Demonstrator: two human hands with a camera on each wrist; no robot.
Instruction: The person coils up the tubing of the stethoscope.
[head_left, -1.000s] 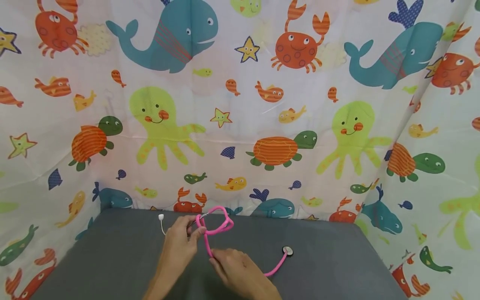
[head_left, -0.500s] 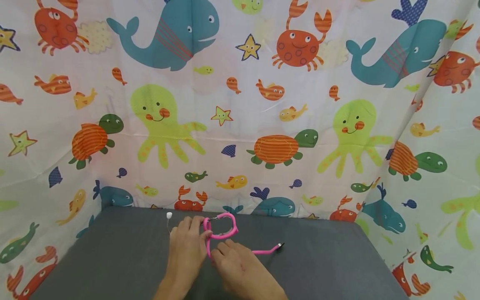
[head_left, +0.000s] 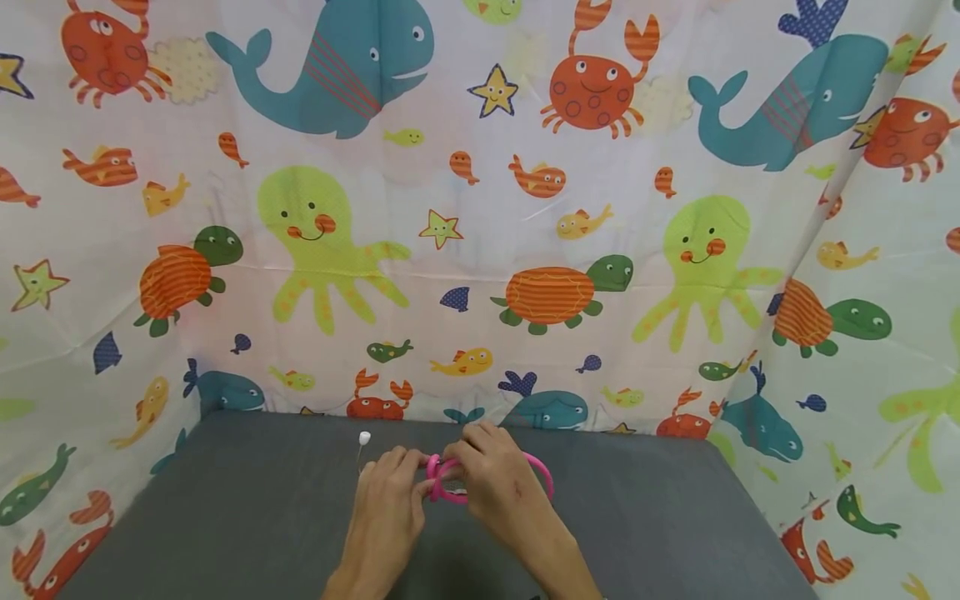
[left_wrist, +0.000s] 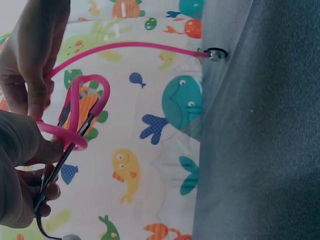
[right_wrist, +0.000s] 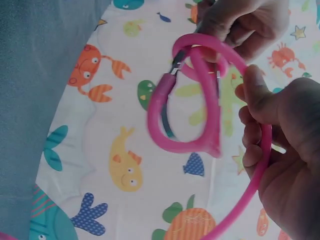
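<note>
A pink stethoscope [right_wrist: 156,117] is held up between both hands above the grey table. My left hand [head_left: 386,504] grips its metal ear tubes [left_wrist: 65,156], where a turn of the pink tubing wraps round them. One white ear tip [head_left: 364,437] sticks up past the left fingers. My right hand [head_left: 501,479] holds the long single tube [right_wrist: 265,145] with curled fingers, close beside the left hand. From there the tube bows away to the chest piece [left_wrist: 216,54], seen in the left wrist view. The forked part of the tubing hangs as a loop between the hands.
The dark grey tabletop [head_left: 187,517] spreads under both hands. A white curtain [head_left: 480,333] printed with sea animals stands behind it and along both sides.
The right hand has risen from below the left hand to its right side, taking the long tube with it. The left hand has shifted right. The chest piece has left the head view.
</note>
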